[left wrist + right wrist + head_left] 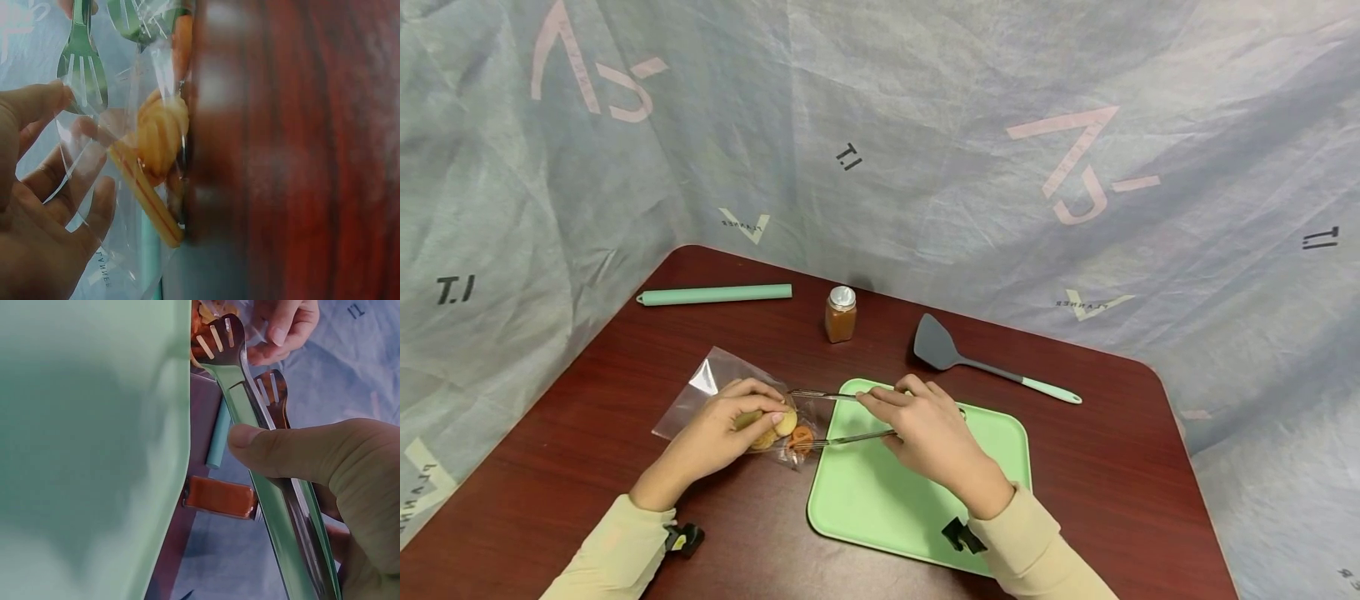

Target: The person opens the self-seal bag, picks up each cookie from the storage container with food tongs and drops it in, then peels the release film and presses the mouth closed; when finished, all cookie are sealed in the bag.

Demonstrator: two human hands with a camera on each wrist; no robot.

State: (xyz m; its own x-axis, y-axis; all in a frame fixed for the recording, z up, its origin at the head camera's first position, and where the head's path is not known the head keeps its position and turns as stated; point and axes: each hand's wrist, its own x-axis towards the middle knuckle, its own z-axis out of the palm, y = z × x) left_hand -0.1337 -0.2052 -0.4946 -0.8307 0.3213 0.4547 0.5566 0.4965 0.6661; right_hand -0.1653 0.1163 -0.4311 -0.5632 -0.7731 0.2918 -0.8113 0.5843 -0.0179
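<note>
Hands in cream sleeves [1037,542] work over a dark red wood-grain table [1097,467], seen from the wearer's head. The left hand [726,425] holds a clear plastic bag [688,392], thumb and fingers closed on its film. The bag lies on the table to the left of a light green tray [887,508]. Through the plastic show food-like pieces: a round yellow piece [786,422] beside the left thumb, an orange piece [801,437] to its right and, in the left wrist view, a yellow strip [147,197] with a reddish line along it.

The right hand [928,425] grips metal tongs [859,437] over the tray, its thumb on one arm and fingers on the other. The tong arms stand apart, their slotted ends pointing left at the bag; the near end overlaps the orange piece, though whether it touches cannot be told.

Beyond the tray, a turner [947,354] with a dark grey blade and mint handle end lies flat. To its left a square jar [841,317] of reddish-brown contents stands upright under a silvery cap. Farther left lies a mint-green rod [715,294] with a looped end. Grey printed cloth [925,167] hangs behind the table.
</note>
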